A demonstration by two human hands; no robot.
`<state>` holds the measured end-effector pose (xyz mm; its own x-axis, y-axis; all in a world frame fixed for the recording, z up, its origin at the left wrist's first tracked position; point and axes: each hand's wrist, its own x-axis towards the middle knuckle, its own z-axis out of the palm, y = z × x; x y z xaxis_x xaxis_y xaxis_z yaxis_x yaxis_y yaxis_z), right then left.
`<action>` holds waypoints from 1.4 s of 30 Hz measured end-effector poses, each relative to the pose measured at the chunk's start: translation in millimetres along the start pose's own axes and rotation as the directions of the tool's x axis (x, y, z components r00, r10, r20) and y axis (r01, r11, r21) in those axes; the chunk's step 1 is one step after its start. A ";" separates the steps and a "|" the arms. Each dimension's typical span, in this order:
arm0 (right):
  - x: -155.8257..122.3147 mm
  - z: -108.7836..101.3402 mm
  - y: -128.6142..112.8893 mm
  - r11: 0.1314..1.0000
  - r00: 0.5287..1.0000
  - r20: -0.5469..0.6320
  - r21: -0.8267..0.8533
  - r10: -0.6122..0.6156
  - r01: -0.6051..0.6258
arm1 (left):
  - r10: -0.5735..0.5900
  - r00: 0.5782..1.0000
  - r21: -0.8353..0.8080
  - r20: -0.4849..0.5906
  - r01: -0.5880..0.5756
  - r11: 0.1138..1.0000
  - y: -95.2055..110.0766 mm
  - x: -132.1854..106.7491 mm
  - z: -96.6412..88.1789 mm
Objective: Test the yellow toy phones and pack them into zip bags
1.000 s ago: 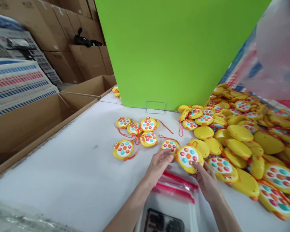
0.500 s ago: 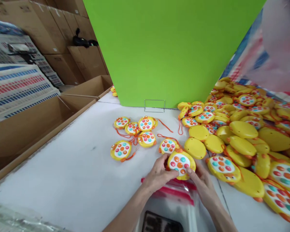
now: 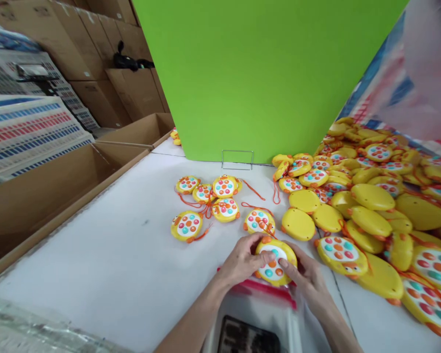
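Between my two hands is a yellow animal-shaped button toy [image 3: 277, 274], its white face with coloured round buttons turned up toward me. My left hand [image 3: 244, 260] grips its left side, the thumb lying across the buttons. On the other side my right hand [image 3: 308, 274] holds the edge, its thumb on the lower right buttons. Just beyond lies another such toy [image 3: 257, 220] with an orange cord. Below the held toy is a clear bag with a pink-red zip strip [image 3: 260, 290], and a dark phone-like object [image 3: 248, 336] shows near the bottom edge.
Several matching toys [image 3: 189, 224] lie left of centre on the white table [image 3: 106, 245]. A large heap of them [image 3: 371, 220] fills the right side. A green panel [image 3: 272, 78] stands behind, with a wire stand [image 3: 237, 159] at its foot. Open cardboard boxes [image 3: 69, 181] line the left edge.
The held toy has come slightly lower and turned a little. My left thumb has moved up from its lower edge onto the buttons.
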<state>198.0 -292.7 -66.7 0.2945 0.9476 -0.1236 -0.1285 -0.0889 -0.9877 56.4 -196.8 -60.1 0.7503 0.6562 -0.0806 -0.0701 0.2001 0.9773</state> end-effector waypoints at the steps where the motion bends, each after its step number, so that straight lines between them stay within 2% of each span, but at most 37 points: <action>1: -0.4 1.0 0.2 1.000 1.000 -0.005 -0.002 -0.008 0.008 | 0.005 1.000 0.009 0.006 -0.005 1.000 0.3 0.0 -0.6; 5: -1.9 6.6 -0.8 0.999 0.995 -0.093 -0.002 -0.040 0.040 | 0.016 0.999 0.001 0.031 -0.016 1.000 2.7 -0.8 -1.8; 9: -0.2 8.9 -4.0 0.999 0.995 -0.100 0.042 0.000 0.004 | -0.014 0.999 -0.088 0.037 0.017 0.996 2.1 -0.8 -2.4; 15: 3.6 5.3 1.1 0.997 0.987 -0.158 0.079 -0.013 0.025 | -0.003 1.000 -0.099 0.002 0.004 0.995 -1.4 -0.9 -1.8; 20: 5.4 -0.7 8.5 0.996 0.981 -0.195 0.086 0.007 0.010 | -0.004 0.995 -0.142 0.103 0.019 0.990 -1.5 -2.8 3.6; 24: 5.8 -1.2 5.3 0.994 0.980 -0.199 0.108 0.011 0.011 | -0.008 0.990 -0.190 0.140 0.034 0.981 -4.1 -1.6 2.6; 28: 6.1 2.4 1.9 0.986 0.985 -0.161 0.167 0.053 -0.025 | -0.059 0.993 -0.282 0.099 0.085 0.956 -3.4 -0.7 2.7; 32: 5.4 3.2 7.5 0.992 0.989 -0.148 0.124 0.022 -0.004 | -0.081 0.992 -0.313 0.100 0.108 0.944 -5.5 0.6 7.7; 34: 5.1 -1.2 11.0 0.999 0.983 -0.182 0.033 -0.036 0.042 | -0.062 0.998 -0.347 0.028 0.068 0.935 -5.9 2.8 6.0; 35: 5.4 -5.2 11.7 0.996 0.973 -0.216 -0.049 -0.081 0.072 | -0.057 0.997 -0.387 -0.045 0.035 0.921 -4.8 4.2 2.5; 37: 8.0 -17.0 9.9 0.945 0.931 -0.300 -0.306 -0.210 0.114 | -0.066 0.971 -0.516 -0.231 -0.065 0.854 0.9 6.9 -10.0; 38: 10.8 -24.3 7.5 0.874 0.901 -0.315 -0.469 -0.299 0.127 | -0.080 0.947 -0.584 -0.310 -0.123 0.803 5.1 8.1 -18.0; 40: 20.3 -39.8 1.4 0.646 0.846 -0.251 -0.751 -0.471 0.137 | -0.113 0.915 -0.684 -0.387 -0.202 0.701 13.7 9.3 -33.2; 41: 26.9 -46.7 -1.4 0.527 0.833 -0.189 -0.839 -0.520 0.139 | -0.132 0.912 -0.714 -0.389 -0.208 0.668 16.8 9.4 -38.6; 42: 34.3 -52.3 -3.3 0.442 0.840 -0.128 -0.886 -0.527 0.142 | -0.148 0.918 -0.734 -0.368 -0.189 0.653 18.5 9.3 -41.6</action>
<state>258.0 -275.8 -72.7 0.4365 0.8034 0.4049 0.8238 -0.1760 -0.5389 34.7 -156.7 -50.9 0.4568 0.8405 -0.2913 -0.6699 0.5405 0.5091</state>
